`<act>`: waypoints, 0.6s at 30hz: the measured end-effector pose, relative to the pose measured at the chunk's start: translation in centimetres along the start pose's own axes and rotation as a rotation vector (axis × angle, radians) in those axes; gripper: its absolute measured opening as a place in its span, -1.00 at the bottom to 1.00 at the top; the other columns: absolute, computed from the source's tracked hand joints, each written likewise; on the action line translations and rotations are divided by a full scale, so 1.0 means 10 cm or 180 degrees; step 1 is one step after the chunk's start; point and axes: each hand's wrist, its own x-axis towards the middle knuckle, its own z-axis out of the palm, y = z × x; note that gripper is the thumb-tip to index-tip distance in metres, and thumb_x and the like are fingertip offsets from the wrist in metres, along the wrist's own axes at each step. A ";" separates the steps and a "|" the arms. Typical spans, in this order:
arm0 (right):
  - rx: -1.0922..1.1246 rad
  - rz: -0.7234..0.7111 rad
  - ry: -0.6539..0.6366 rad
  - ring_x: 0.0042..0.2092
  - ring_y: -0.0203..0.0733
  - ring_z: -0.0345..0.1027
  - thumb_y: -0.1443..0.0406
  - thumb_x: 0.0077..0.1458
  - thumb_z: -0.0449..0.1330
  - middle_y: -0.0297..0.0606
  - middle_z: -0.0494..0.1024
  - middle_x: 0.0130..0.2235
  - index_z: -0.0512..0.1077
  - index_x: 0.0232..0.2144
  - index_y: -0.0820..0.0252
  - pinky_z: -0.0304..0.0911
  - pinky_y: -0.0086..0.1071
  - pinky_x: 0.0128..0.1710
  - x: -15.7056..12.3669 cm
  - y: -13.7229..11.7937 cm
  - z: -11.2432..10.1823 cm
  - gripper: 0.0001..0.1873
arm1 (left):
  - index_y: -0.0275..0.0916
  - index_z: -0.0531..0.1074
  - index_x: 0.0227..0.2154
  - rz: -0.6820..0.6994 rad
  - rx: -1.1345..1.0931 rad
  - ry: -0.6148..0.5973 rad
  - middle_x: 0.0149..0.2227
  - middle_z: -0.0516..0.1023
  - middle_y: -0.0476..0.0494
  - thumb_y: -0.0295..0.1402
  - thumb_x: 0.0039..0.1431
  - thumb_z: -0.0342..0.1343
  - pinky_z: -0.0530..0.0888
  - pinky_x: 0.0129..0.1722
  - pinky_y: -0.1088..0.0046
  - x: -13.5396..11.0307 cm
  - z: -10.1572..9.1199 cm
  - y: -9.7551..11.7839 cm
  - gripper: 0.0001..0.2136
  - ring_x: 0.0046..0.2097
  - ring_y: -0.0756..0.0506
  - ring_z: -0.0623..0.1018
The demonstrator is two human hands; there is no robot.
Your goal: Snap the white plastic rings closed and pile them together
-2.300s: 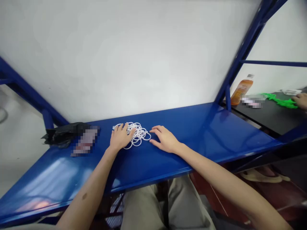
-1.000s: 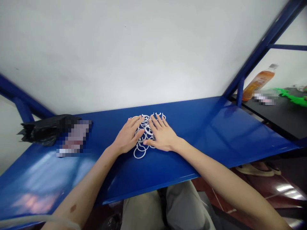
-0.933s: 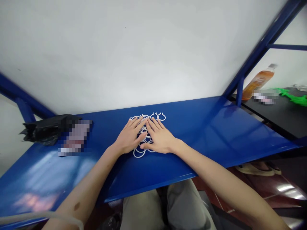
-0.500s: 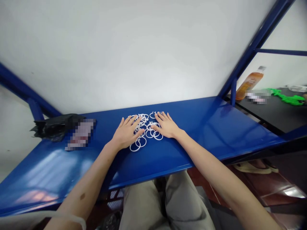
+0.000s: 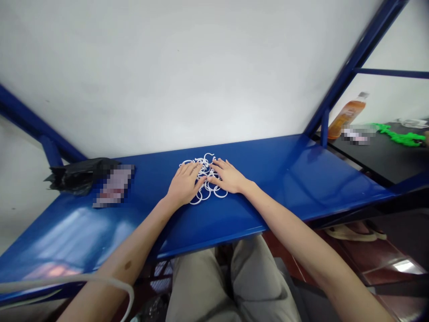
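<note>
White rings (image 5: pixel 205 174) lay heaped between and partly beneath the left hand (image 5: pixel 183 184) and right hand (image 5: pixel 229 176), neither clearly nearer; both were outstretched, palms down, gripping nothing visible.

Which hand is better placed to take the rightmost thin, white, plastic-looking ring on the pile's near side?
Probably the right: the right hand lies close beside that ring, while the left hand is farther off, with other rings between.

The head camera looks down at the hands (image 5: pixel 184 185).
</note>
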 end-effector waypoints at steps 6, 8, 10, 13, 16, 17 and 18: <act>0.0137 -0.0031 0.0244 0.44 0.20 -0.15 -0.21 0.29 -0.10 0.04 0.13 0.40 0.22 0.33 0.24 -0.18 0.18 0.39 0.01 0.05 -0.02 -0.16 | -0.27 0.52 0.02 -0.0119 0.0080 0.0435 0.02 0.60 -0.30 -0.18 0.42 -0.16 0.34 0.18 0.03 0.02 -0.08 -0.02 -0.59 0.11 -0.28 0.49; 0.0182 0.0103 0.0478 0.42 0.18 -0.05 -0.20 0.31 -0.14 0.05 0.21 0.36 0.26 0.30 0.26 -0.10 0.13 0.37 -0.01 0.13 -0.06 -0.19 | -0.25 0.54 -0.02 0.0055 0.0013 0.0488 -0.02 0.61 -0.28 -0.18 0.41 -0.13 0.37 0.13 0.05 0.00 -0.14 0.00 -0.61 0.08 -0.27 0.50; 0.0253 0.0279 0.0708 0.35 0.11 0.11 -0.15 0.35 -0.19 0.07 0.33 0.28 0.32 0.25 0.29 0.02 0.03 0.34 -0.04 0.22 -0.12 -0.22 | -0.22 0.52 0.04 0.0457 -0.0084 0.0377 0.06 0.58 -0.27 -0.12 0.37 -0.05 0.34 0.19 0.04 -0.03 -0.19 0.11 -0.61 0.13 -0.27 0.47; 0.0314 0.0588 0.0981 0.23 0.04 0.29 -0.07 0.40 -0.20 0.05 0.47 0.16 0.41 0.16 0.29 0.12 -0.07 0.28 -0.09 0.37 -0.20 -0.31 | -0.18 0.36 0.24 0.1009 -0.0106 -0.0002 0.30 0.36 -0.26 0.05 0.25 0.06 0.14 0.34 -0.07 -0.07 -0.18 0.38 -0.40 0.33 -0.35 0.28; 0.0266 0.0817 0.1035 0.15 0.03 0.35 -0.02 0.42 -0.16 0.01 0.53 0.07 0.46 0.08 0.27 0.13 -0.07 0.25 -0.11 0.44 -0.23 -0.40 | -0.07 0.28 0.30 0.1027 -0.0004 -0.0356 0.35 0.27 -0.17 -0.01 0.33 -0.03 0.03 0.38 -0.12 -0.07 -0.10 0.59 -0.46 0.38 -0.33 0.20; 0.0253 0.0840 0.1017 0.14 0.03 0.36 0.00 0.42 -0.14 0.00 0.54 0.05 0.47 0.07 0.26 0.13 -0.07 0.24 -0.11 0.44 -0.24 -0.42 | -0.05 0.31 0.28 0.0934 0.0045 -0.0397 0.35 0.28 -0.16 -0.06 0.36 -0.07 0.03 0.39 -0.12 -0.06 -0.08 0.61 -0.51 0.39 -0.32 0.21; 0.0245 0.0848 0.0993 0.13 0.02 0.36 0.01 0.42 -0.12 -0.01 0.55 0.04 0.47 0.06 0.26 0.14 -0.08 0.24 -0.11 0.44 -0.23 -0.44 | -0.05 0.34 0.26 0.0818 0.0098 -0.0417 0.34 0.30 -0.16 -0.10 0.38 -0.10 0.04 0.39 -0.12 -0.05 -0.06 0.61 -0.54 0.38 -0.32 0.22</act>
